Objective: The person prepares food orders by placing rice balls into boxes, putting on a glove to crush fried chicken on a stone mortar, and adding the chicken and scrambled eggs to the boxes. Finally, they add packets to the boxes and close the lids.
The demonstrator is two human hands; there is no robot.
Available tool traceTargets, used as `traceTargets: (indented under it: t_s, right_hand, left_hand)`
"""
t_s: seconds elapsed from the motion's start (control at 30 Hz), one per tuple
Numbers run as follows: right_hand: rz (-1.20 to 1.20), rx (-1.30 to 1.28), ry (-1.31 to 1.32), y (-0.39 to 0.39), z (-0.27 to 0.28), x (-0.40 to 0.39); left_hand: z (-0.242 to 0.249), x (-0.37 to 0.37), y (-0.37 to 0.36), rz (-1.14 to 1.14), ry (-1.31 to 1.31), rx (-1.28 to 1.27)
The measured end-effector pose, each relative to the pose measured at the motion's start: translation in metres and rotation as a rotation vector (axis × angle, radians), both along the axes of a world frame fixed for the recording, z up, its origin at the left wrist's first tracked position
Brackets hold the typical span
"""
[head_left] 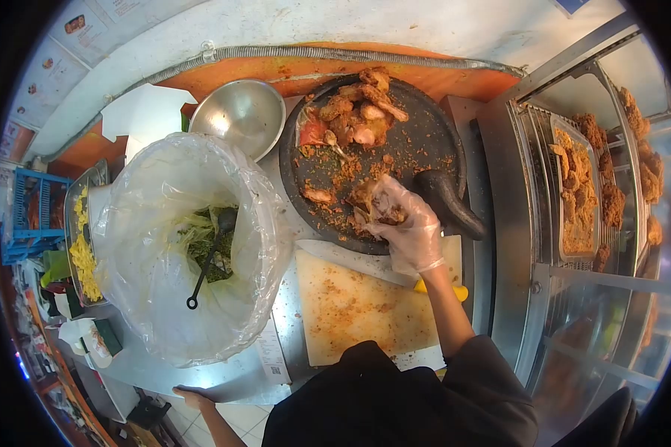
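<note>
One curved black stone pestle [449, 203] lies just beside the right hand [406, 227], in clear plastic, which curls around one brown fried piece [379, 203] over a round black stone mortar [417, 138]; its long axis is unclear. One yellow-handled knife [455, 290] crosses a white cutting board [365, 313]. The left hand [192, 398], partly open, meets the steel desk's [231, 380] edge; whether it grips anything is unclear.

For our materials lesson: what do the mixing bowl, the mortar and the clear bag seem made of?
Mixing bowl: smooth metal, probably stainless steel; it gleams silver.
Mortar: likely stone, though the look leaves this open; dark, matt, thick-rimmed.
Clear bag: thin, glossy plastic; see-through, crinkled.
</note>
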State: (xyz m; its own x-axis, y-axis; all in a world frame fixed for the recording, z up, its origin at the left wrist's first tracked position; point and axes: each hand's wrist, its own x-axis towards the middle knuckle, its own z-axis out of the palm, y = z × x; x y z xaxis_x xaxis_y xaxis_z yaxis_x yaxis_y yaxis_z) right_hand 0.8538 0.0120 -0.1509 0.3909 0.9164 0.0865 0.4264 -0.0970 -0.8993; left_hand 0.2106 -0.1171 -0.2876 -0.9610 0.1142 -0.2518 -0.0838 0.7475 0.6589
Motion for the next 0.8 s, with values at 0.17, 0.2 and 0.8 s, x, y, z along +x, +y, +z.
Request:
traceTargets:
  t_s: [0.17,0.2,0.8]
  right_hand:
    - [-0.029,-0.031,0.196,0.002,-0.017,0.015]
    - [-0.030,-0.031,0.196,0.003,-0.016,0.016]
    - [-0.101,-0.152,-0.553,0.036,0.018,0.011]
  left_hand:
    - [-0.006,-0.011,-0.003,-0.011,0.005,-0.019]
    - [-0.007,-0.012,-0.004,-0.013,0.005,-0.026]
    - [-0.003,-0.002,-0.003,-0.018,0.005,-0.011]
